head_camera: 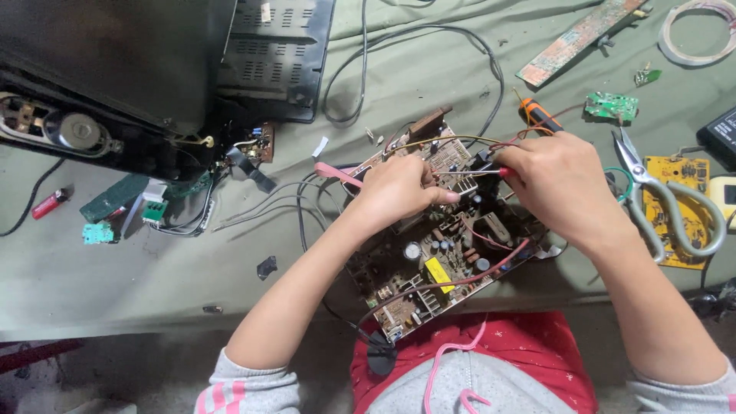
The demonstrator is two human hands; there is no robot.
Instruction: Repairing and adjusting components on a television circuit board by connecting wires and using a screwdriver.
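A large brown circuit board (429,264) crowded with components and wires lies tilted in front of me, partly over my lap. My left hand (399,188) rests on its upper part, fingers pinched on a thin wire or lead. My right hand (556,184) grips a screwdriver (491,173) with a red handle and thin metal shaft, the tip pointing left toward my left fingers. A red wire (460,280) loops across the board.
A black television casing (153,77) with a speaker stands at the back left. Grey-handled scissors (667,199) lie on a yellow board (686,211) at the right. An orange-handled screwdriver (540,115), small green boards (611,106), a red lighter (49,204) and black cables (414,46) lie about.
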